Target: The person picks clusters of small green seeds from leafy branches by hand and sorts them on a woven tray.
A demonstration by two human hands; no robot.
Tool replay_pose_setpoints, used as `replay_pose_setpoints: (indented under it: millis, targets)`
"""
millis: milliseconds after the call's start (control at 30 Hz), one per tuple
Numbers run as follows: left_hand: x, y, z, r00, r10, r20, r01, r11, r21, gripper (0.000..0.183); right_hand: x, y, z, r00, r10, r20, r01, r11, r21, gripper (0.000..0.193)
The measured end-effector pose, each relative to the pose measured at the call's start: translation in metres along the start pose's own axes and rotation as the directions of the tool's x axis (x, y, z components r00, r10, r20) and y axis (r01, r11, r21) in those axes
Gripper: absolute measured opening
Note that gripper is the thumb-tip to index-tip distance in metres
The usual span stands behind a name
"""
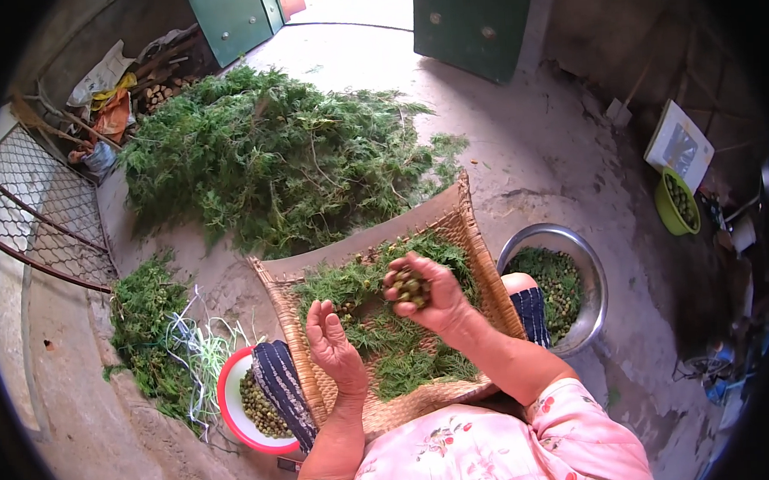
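A woven winnowing basket (489,270) rests across my lap, with green conifer sprigs (407,359) spread over its bottom. Above it, my right hand (445,304) is curled around a handful of small round green-brown cones (407,289), palm partly turned up. My left hand (334,352) is raised over the basket's left side, fingers stretched and nothing in it. More cones fill part of a white basin with a red rim (230,393) by my left knee. To my right, a steel basin (598,273) holds cones mixed with green bits.
A big heap of cut conifer branches (269,159) covers the floor ahead, before the open green doors (474,30). At left lie a smaller branch pile (147,310), white plastic strips (202,342) and a wire mesh panel (35,199). A green bowl (668,210) stands far right.
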State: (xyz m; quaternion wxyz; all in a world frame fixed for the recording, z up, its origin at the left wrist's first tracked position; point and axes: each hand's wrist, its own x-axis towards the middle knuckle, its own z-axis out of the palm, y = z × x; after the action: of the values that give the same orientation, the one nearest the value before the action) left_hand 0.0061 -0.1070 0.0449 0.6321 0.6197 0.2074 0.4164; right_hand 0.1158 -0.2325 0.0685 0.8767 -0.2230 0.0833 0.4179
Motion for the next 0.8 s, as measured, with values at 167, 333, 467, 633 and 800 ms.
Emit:
replay_pose_setpoints:
  millis: [167,333,467,633,800]
  targets:
    - [0.002,-0.014,0.0,0.999,-0.011,0.045,0.013,0.999,-0.044,0.029,-0.051,-0.075,-0.02,0.936,-0.349,0.051,0.345,0.936,0.075,0.03]
    - [-0.001,-0.014,-0.004,0.981,-0.142,0.131,0.14,0.99,0.031,0.027,-0.115,-0.128,-0.1,0.795,-0.596,-0.114,0.606,0.791,0.091,0.025]
    - [-0.007,-0.01,0.001,0.989,-0.095,0.113,0.078,0.987,0.142,0.022,-0.138,-0.129,-0.204,0.677,-0.621,-0.396,0.654,0.754,-0.065,0.026]
    - [-0.009,-0.023,0.006,0.98,-0.032,0.195,-0.012,0.976,0.218,0.024,-0.16,-0.086,-0.288,0.364,-0.612,-0.702,0.619,0.722,-0.308,0.028]
    - [-0.005,-0.026,0.003,0.983,-0.026,0.184,-0.024,0.963,0.267,0.024,-0.171,-0.105,-0.371,0.318,-0.572,-0.756,0.571,0.752,-0.329,0.031]
